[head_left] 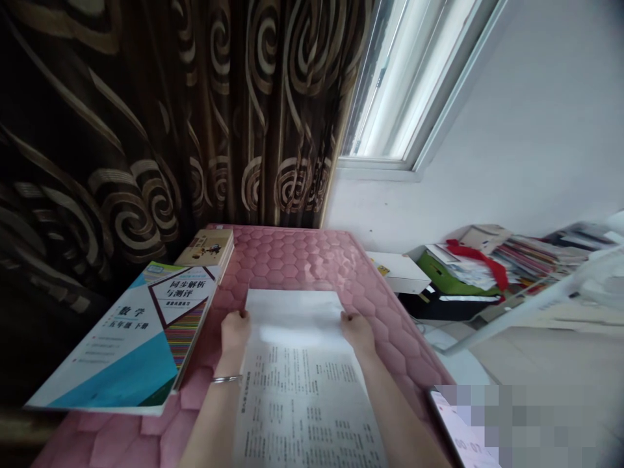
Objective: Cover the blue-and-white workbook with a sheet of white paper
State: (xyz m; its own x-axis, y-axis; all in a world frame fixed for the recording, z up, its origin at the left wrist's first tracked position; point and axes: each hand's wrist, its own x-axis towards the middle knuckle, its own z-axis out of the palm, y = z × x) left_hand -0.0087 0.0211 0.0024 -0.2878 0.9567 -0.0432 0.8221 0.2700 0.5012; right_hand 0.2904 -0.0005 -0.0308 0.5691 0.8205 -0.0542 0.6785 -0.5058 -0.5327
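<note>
A printed white sheet lies on the pink quilted table cover, its far part folded over and blank. My left hand grips the sheet's left edge at the fold, fingers closed on the paper. My right hand holds the right edge the same way. A thin silver bracelet sits on my left wrist.
A blue and white textbook lies to the left, with a smaller book behind it. A dark swirl-patterned curtain hangs behind the table beside a window. Stacked books and papers fill the right. A phone lies at the bottom right.
</note>
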